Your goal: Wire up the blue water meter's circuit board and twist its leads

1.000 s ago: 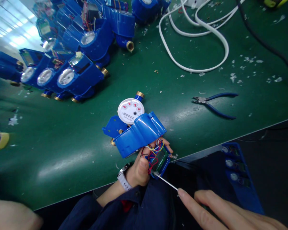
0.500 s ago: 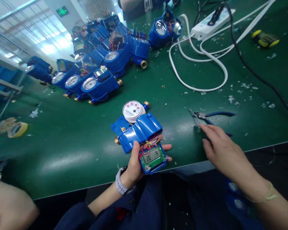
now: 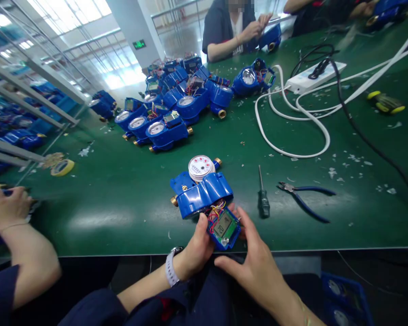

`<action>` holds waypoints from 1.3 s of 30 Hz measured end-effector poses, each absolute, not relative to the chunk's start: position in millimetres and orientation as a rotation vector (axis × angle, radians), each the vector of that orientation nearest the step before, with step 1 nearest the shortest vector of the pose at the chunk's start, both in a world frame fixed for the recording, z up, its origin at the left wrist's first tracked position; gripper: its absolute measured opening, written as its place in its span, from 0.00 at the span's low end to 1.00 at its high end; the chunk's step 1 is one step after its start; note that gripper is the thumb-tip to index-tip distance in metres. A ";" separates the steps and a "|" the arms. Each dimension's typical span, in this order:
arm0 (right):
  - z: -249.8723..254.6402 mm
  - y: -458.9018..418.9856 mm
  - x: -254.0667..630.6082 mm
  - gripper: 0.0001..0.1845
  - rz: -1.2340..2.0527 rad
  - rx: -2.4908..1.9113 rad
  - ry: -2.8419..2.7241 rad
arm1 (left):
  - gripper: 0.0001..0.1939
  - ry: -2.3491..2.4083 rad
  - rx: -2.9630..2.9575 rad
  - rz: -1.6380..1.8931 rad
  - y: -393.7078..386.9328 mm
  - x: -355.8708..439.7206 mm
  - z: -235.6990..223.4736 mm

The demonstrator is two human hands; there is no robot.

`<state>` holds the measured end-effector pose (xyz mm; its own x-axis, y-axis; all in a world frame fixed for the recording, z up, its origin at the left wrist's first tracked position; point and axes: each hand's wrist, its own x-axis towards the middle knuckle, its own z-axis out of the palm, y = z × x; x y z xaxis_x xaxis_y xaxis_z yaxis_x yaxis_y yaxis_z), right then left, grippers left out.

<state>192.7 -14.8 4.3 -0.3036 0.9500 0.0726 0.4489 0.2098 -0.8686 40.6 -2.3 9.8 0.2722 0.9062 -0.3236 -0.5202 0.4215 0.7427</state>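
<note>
My left hand (image 3: 194, 246) is closed around the blue-framed display module (image 3: 223, 230), thumb on its left side. The module shows a green circuit board and a lit-digit LCD, tilted at the table's front edge. Red, yellow and white wires run from it into a blue housing cover (image 3: 204, 194). Just behind lies a water meter body with a round white dial (image 3: 201, 167) and brass ends. My right hand (image 3: 255, 258) is at the module's right side, thumb spread wide from the fingers; its fingertips are partly hidden there, and whether they touch I cannot tell.
A screwdriver (image 3: 263, 203) and blue-handled cutting pliers (image 3: 302, 190) lie to the right. Behind are several blue meters (image 3: 168, 131), a white power strip (image 3: 316, 78) with cables, and another screwdriver (image 3: 386, 103). Yellow tape (image 3: 62, 168) and a co-worker's arm (image 3: 30, 253) are at left; others work opposite.
My right hand has let go of the screwdriver beside the pliers and moved left to the display module. The module has turned in my left hand. The view has tipped upward.
</note>
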 end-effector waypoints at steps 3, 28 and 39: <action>-2.5 -11.6 187.5 0.41 1.217 -1.354 -1.633 | 0.34 1.025 1.018 0.861 -5.4 24.7 18.3; 120.7 151.4 191.1 0.32 1.129 -1.256 -2.254 | 0.33 1.336 1.839 0.973 114.8 -53.5 34.7; 110.1 144.5 177.6 0.27 1.118 -1.035 -2.126 | 0.35 1.183 1.358 1.353 107.7 -43.0 13.4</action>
<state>177.6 144.5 110.1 -0.5729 0.8144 0.0925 0.3852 0.3672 -0.8466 -43.0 107.7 13.4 -0.0373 0.9825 0.1827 0.0496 -0.1808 0.9823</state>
